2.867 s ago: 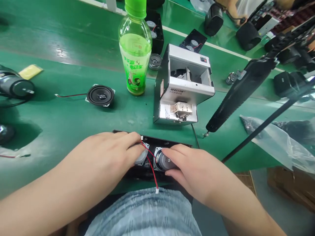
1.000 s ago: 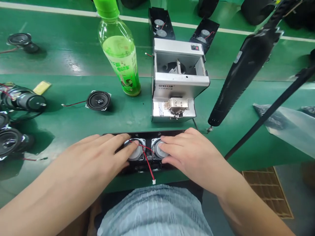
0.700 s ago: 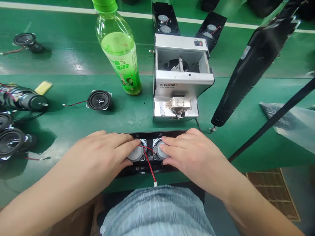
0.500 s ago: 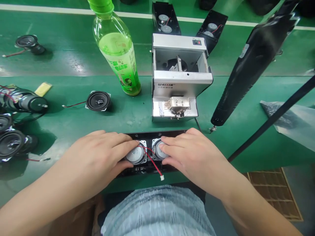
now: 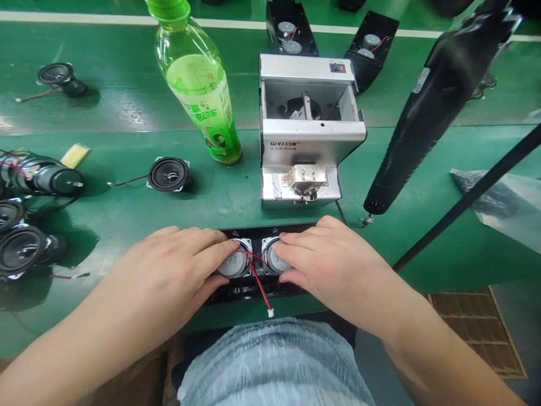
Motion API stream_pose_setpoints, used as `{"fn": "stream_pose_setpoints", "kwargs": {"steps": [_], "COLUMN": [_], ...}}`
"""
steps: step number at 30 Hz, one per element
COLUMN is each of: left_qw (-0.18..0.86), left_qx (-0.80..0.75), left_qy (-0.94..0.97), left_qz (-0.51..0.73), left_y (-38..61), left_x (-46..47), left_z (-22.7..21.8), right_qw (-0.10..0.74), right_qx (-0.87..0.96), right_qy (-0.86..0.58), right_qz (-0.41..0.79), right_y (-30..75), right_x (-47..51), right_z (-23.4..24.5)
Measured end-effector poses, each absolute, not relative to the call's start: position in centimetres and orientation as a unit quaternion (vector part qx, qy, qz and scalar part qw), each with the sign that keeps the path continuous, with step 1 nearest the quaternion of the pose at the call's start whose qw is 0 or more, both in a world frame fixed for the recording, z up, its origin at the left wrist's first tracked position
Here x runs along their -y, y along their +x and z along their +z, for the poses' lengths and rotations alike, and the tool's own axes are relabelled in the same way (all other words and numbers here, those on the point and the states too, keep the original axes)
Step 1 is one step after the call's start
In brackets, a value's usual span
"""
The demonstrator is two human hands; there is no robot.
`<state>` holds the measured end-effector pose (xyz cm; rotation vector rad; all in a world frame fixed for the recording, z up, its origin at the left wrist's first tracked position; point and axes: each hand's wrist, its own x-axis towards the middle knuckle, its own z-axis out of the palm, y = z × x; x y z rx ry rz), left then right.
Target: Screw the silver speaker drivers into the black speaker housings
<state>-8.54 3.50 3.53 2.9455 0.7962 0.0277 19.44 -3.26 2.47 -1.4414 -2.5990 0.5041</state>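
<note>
- Fingers (image 5: 207, 239) of our left hand (image 5: 164, 270) curve over the left speaker (image 5: 234, 262), and fingers (image 5: 296, 239) of our right hand (image 5: 333, 265) over the right speaker (image 5: 276, 260); we cannot tell whether they clamp or only rest.
- Both speakers sit in a black housing (image 5: 270, 230) at bottom centre, its long axis running left to right, each hand nearest its own speaker.
- A red wire (image 5: 256, 285) runs between them to a white connector (image 5: 270, 313).

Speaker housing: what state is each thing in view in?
Black speaker housing, lying flat
Left speaker, seated
Right speaker, seated
Left hand, resting on left speaker
Right hand, resting on right speaker
Red wire, loose, connector end free
Screw feeder, hopper open
Green bottle, capped, part full
</note>
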Motion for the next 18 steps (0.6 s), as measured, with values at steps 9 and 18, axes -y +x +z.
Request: {"fn": "stream_pose_setpoints", "kwargs": {"steps": [9,18], "left_qw": [0.059,0.056], "left_qx": [-0.275,-0.272], "left_qy": [0.959,0.96], "left_qz": [0.027,0.04], "left_y": [-8.75,-8.73], "left_x": [-3.17,-3.05], "left_z": [3.09,3.0], "right_qw": [0.058,0.055], "right_qx": [0.864,0.86], "right_qy": [-0.476,-0.486], "right_qz": [0.152,0.146], "right_y": [19.34,19.36], "right_x": [3.57,3.97], "right_z": [2.09,1.86]}}
